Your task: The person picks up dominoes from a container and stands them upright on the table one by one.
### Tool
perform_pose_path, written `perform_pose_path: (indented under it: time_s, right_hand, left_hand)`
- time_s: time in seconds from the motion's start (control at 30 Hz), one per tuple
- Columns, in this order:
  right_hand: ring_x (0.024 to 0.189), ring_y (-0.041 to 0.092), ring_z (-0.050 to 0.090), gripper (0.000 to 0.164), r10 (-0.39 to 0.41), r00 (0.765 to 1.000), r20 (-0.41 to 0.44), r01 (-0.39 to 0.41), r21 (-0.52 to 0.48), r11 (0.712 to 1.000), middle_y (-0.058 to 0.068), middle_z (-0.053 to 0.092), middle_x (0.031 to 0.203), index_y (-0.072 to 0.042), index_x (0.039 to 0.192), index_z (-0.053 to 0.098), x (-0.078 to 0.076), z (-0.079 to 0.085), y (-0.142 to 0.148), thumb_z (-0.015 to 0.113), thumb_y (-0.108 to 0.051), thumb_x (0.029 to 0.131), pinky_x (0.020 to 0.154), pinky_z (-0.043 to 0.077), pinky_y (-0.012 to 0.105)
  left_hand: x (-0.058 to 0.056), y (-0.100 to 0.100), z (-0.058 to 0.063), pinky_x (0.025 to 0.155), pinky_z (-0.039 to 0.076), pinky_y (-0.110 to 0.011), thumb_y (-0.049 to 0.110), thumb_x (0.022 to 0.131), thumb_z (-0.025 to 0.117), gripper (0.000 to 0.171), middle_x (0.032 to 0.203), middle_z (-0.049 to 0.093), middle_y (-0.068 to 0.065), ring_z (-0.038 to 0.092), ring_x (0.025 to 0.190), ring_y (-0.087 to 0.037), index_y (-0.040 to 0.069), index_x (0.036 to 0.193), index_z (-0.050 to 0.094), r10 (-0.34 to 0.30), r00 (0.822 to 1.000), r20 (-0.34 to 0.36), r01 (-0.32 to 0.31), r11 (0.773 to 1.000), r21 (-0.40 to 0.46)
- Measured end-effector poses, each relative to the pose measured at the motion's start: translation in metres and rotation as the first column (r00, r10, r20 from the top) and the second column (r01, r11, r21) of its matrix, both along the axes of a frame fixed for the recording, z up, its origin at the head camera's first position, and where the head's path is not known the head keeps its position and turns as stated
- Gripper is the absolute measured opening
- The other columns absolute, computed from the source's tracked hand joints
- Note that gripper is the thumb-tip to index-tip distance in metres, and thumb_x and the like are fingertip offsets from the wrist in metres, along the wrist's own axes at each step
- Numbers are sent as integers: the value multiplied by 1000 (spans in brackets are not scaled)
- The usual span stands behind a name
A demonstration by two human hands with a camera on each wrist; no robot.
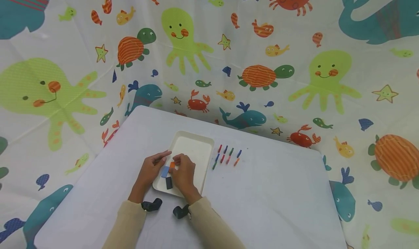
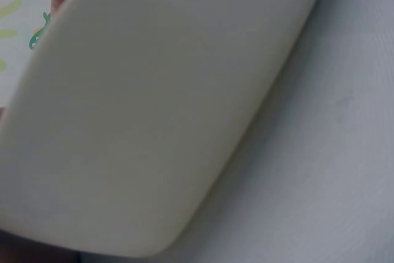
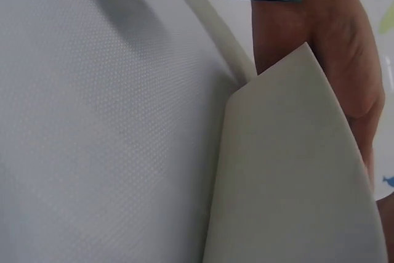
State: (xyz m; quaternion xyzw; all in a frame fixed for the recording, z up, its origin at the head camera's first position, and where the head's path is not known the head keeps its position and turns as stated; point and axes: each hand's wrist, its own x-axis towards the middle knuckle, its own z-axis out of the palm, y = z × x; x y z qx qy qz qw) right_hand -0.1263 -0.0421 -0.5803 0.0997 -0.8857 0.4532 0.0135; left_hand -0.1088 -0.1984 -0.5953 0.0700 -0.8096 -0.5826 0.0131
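A shallow white tray [image 1: 194, 143] lies on the table; its side fills much of the left wrist view and part of the right wrist view. Inside its near left part are a light blue block [image 1: 165, 172], an orange block [image 1: 171, 165] and a black block [image 1: 168, 183]. My right hand [image 1: 184, 172] reaches over the tray, thumb and fingers bent around the orange block, seemingly pinching it. At the tray's left edge is my left hand [image 1: 151, 170], its fingers extended toward the blocks and nothing visible in its grasp. Both wrist views hide the blocks behind the tray wall.
Right of the tray, several short coloured sticks [image 1: 223, 159] lie in two rows on the white-covered table [image 1: 268, 191]. A curtain [image 1: 209, 92] printed with sea animals hangs behind and beside the table. Dark wrist cameras [image 1: 152, 204] sit under both wrists.
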Motion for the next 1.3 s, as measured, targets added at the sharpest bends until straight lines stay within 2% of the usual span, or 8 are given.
perform_pose_path:
  time_s: [0.2, 0.23, 0.43, 0.63, 0.7, 0.87, 1.0, 1.3]
  right_hand:
    - [96, 12, 66, 39, -6, 1000, -4, 6, 49, 999, -2, 72, 101, -17, 113, 71, -2, -3, -2, 90, -3, 82, 96, 47, 39]
    - [96, 12, 66, 39, -3, 1000, -4, 4, 53, 999, -2, 72, 101, -17, 113, 70, -2, -3, -2, 89, -3, 83, 96, 47, 39]
    - [95, 13, 67, 37, 13, 1000, -25, -11, 59, 998, 0, 72, 101, -15, 113, 71, -1, 1, 2, 85, 3, 84, 99, 51, 41]
    - [92, 13, 68, 38, 5, 1000, -15, -4, 65, 998, 1, 72, 101, -14, 112, 71, -1, 2, 8, 76, 12, 84, 93, 59, 34]
    - [92, 13, 68, 38, 3, 1000, -15, -2, 77, 997, 2, 72, 101, -14, 112, 71, -1, 1, 9, 75, 13, 85, 93, 58, 33]
    - [89, 12, 67, 36, -7, 1000, -23, 9, 81, 997, 1, 73, 101, -14, 113, 72, -1, -1, 9, 85, 3, 83, 92, 53, 35]
    - [85, 11, 64, 39, -1, 998, -59, 9, 127, 992, 0, 73, 96, -15, 111, 73, -2, -1, 8, 92, -4, 79, 86, 49, 32]
    - [85, 14, 61, 38, 29, 996, -80, -12, 213, 977, -2, 70, 91, -16, 110, 72, -1, 3, 10, 90, -3, 80, 80, 43, 29]
  left_hand:
    - [0, 2, 1, 126, 38, -56, 17, 109, 60, 35, 160, 55, -13, 49, 152, -37, 11, 143, 68, 3, 1000, -1, -3, 1000, 8]
    - [-1, 1, -3, 126, 38, -56, 18, 109, 61, 35, 159, 56, -12, 49, 153, -36, 13, 143, 68, 2, 1000, -4, -2, 1000, 8]
    - [-1, 2, -2, 128, 36, -55, 19, 110, 60, 35, 160, 55, -11, 46, 155, -34, 14, 143, 68, 10, 1000, 18, -10, 1000, 11]
    - [-1, 1, -1, 128, 35, -56, 20, 110, 59, 35, 161, 55, -11, 44, 156, -35, 14, 144, 68, 13, 1000, 20, -13, 1000, -3]
    - [0, 0, -2, 128, 35, -56, 20, 110, 59, 35, 161, 54, -11, 44, 156, -35, 14, 144, 67, 10, 1000, 15, -10, 1000, -4]
    - [0, -1, -3, 128, 36, -54, 19, 110, 59, 35, 161, 55, -10, 45, 156, -33, 14, 144, 68, 11, 1000, 15, -11, 1000, 7]
    - [0, 0, -3, 128, 35, -53, 19, 111, 58, 35, 161, 54, -10, 44, 156, -32, 15, 144, 68, 12, 1000, 28, -12, 1000, 11]
    - [-1, 1, -3, 128, 36, -56, 19, 110, 59, 35, 161, 55, -10, 45, 155, -34, 16, 143, 68, 14, 1000, 14, -14, 1000, 1]
